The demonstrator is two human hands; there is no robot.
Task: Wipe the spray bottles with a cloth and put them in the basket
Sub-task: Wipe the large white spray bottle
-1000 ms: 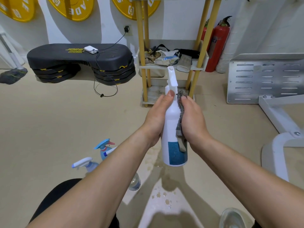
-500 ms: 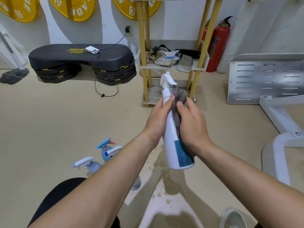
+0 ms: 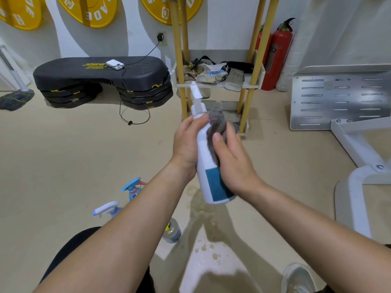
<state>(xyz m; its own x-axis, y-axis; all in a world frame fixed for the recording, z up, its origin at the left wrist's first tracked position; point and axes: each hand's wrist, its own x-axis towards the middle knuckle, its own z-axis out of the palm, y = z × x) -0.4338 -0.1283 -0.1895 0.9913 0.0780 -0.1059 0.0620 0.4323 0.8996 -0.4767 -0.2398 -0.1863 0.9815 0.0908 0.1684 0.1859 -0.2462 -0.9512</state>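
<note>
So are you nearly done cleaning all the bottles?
Not nearly. No basket shows, so nothing looks put away. In hand: the left hand holds the white spray bottle while the right hand presses the grey cloth against it. Left: the blue-topped bottle, the white-topped bottle and the clear bottle wait on the floor.

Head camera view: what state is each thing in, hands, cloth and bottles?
white spray bottle: lifted off the floor, tilted, being wiped.
grey cloth: bunched, pressed against the bottle's side.
left hand: grips the bottle near its neck.
right hand: holds the cloth round the bottle.
blue-capped bottle: upright on the floor.
white-triggered bottle: on the floor, partly hidden.
floor: wet below the hands.
</note>
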